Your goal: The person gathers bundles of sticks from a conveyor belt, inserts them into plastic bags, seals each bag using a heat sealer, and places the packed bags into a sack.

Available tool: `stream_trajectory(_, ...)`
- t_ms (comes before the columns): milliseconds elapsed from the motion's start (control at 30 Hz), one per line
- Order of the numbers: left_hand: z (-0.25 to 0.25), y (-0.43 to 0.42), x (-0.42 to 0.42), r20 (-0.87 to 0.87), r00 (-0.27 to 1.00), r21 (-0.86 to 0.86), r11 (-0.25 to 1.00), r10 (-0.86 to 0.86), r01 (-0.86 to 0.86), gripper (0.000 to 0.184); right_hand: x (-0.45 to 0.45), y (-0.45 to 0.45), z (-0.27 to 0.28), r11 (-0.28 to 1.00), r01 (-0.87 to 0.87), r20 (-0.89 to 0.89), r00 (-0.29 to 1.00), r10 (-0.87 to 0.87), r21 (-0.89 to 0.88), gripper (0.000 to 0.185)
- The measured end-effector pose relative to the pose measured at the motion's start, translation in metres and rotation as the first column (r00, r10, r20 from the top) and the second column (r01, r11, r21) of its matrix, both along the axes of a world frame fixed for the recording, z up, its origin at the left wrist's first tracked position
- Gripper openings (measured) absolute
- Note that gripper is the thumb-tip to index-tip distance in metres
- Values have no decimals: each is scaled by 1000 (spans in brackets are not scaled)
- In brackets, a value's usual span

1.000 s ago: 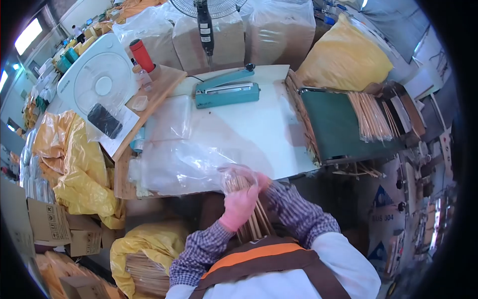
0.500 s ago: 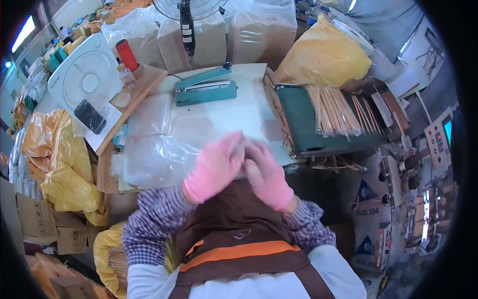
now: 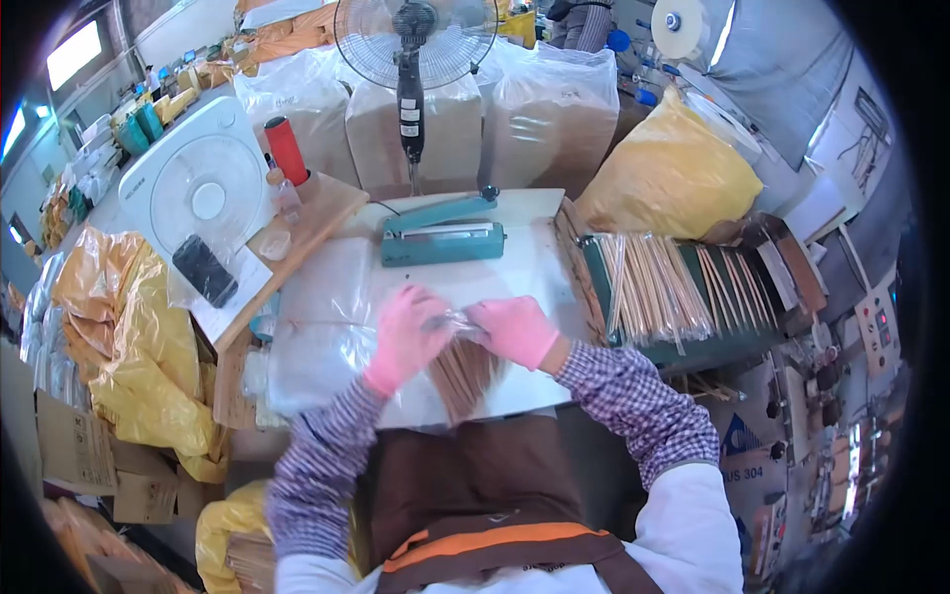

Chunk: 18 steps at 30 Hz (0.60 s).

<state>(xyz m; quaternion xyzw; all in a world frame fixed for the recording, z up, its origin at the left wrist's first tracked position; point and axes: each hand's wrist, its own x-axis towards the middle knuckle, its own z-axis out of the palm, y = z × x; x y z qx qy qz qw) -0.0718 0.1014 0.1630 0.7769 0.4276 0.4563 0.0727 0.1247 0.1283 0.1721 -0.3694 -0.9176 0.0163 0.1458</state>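
My left hand, in a pink glove, is closed on the left side of the upper end of a clear plastic bag of thin wooden sticks. On the other side of that end, my right hand, gloved the same way, pinches the plastic. The bag's lower end points toward my apron, over the front of the white worktop. Just beyond my hands stands a teal heat sealer with its arm raised. Flat clear plastic bags lie to the left of my left hand.
Right of the worktop, a dark green surface carries bagged wooden sticks and several loose ones. A box fan, phone and red bottle stand at left. A black fan rises behind.
Both hands have moved forward from near my apron to over the worktop. The bag of sticks, hidden before, now shows between them. The camera view has tilted upward.
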Motion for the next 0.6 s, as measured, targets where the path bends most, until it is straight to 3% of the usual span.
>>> stream_trajectory(33,-18,-2,-2,186,982,8,1000,22,-24,30,3,3,-8,999,2,-38,999,0,54,29)
stream_trajectory(67,-45,-10,6,465,885,-123,992,24,37,32,4,8,-13,993,5,-70,998,3,116,24)
stream_trajectory(100,-78,-18,11,699,713,-221,965,57,140,34,-3,12,-14,994,-38,12,999,37,100,18)
stream_trajectory(133,-108,-20,-1,312,950,-619,754,-21,220,48,-16,15,-16,995,-72,90,994,65,76,14)
stream_trajectory(200,-136,-12,32,24,1000,-137,990,14,-11,44,-48,22,-31,952,-307,-213,930,299,-8,19)
stream_trajectory(233,-184,15,42,226,965,-221,972,131,-80,40,-63,39,-31,951,-308,-127,945,301,-41,19)
stream_trajectory(300,-218,51,44,582,793,-410,907,181,94,37,-84,72,-39,945,-303,35,950,309,-123,19)
stream_trajectory(367,-163,81,34,867,479,-411,740,136,533,37,-89,138,-44,983,-145,92,983,156,-115,21)
stream_trajectory(433,-157,112,18,887,379,-459,594,264,661,37,-71,208,-44,991,-131,-293,948,127,6,26)
stream_trajectory(467,-154,127,12,885,330,-461,517,329,721,37,-62,228,-29,982,57,-330,937,-115,-181,29)
stream_trajectory(533,-145,149,3,869,338,-481,455,361,750,35,-32,294,-68,930,345,-570,793,-216,127,29)
stream_trajectory(600,-151,169,-3,814,403,-556,358,419,750,36,-29,311,-95,795,569,-664,513,-543,-210,28)
